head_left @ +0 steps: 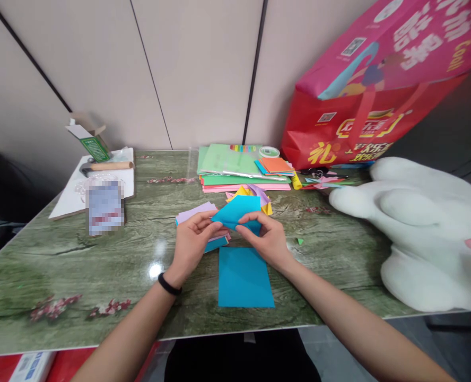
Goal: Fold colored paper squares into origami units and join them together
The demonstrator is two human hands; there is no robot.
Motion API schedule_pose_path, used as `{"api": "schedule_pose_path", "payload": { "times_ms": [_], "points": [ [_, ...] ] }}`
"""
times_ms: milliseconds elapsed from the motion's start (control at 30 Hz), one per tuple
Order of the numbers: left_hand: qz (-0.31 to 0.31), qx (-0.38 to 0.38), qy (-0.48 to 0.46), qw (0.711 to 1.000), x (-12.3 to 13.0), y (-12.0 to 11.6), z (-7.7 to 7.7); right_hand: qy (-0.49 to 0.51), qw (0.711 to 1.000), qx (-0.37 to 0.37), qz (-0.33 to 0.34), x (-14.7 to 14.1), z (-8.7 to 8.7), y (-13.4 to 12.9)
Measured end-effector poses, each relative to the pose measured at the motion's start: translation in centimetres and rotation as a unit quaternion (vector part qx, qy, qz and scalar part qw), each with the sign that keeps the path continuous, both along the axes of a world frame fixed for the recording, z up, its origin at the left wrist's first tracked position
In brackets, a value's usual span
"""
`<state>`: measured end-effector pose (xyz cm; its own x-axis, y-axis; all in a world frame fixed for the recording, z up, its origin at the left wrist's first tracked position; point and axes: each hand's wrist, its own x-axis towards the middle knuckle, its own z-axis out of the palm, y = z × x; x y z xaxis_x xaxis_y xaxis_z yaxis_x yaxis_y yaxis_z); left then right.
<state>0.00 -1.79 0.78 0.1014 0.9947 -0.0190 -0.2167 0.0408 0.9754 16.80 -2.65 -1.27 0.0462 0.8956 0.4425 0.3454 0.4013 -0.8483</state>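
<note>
Between my two hands, raised over the table, is a folded sheet of blue paper (pixel 241 208) with a slanted edge at its upper left. My left hand (pixel 198 236) pinches its left corner between thumb and fingers. On the near face, the thumb and forefinger of my right hand (pixel 265 233) press together at the paper's lower middle. Below them a flat blue square sheet (pixel 245 278) lies on the table. A stack of lilac and blue paper (pixel 195 212) is partly hidden behind my left hand. Just behind the held sheet lie yellow and purple folded papers (pixel 266 200).
Green and pink paper packs (pixel 223 162) lie at the back, with small orange squares (pixel 277 164) and a glue stick (pixel 296 180). A white plush toy (pixel 422 212) and red bag (pixel 339 127) occupy the right. A hammer (pixel 108 166) and green box (pixel 94 148) are at back left.
</note>
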Motion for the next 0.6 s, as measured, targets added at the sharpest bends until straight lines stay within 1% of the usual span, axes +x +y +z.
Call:
{"api": "schedule_pose_path", "payload": {
  "times_ms": [133, 267, 433, 600],
  "points": [
    [-0.007, -0.021, -0.026, 0.999, -0.02, 0.16, -0.26, -0.002, 1.0, 0.007, 0.008, -0.01, 0.07, -0.02],
    [-0.005, -0.023, -0.045, 0.999, -0.01, 0.17, -0.26, -0.005, 1.0, 0.004, 0.006, -0.03, 0.09, -0.04],
    [-0.013, -0.035, -0.051, 0.998, -0.12, 0.16, -0.17, -0.008, 1.0, 0.004, 0.014, -0.07, 0.08, -0.02],
    [-0.004, -0.037, -0.048, 0.998, -0.17, 0.15, -0.23, -0.018, 1.0, 0.009, 0.009, -0.13, 0.03, -0.05]
  ]
}}
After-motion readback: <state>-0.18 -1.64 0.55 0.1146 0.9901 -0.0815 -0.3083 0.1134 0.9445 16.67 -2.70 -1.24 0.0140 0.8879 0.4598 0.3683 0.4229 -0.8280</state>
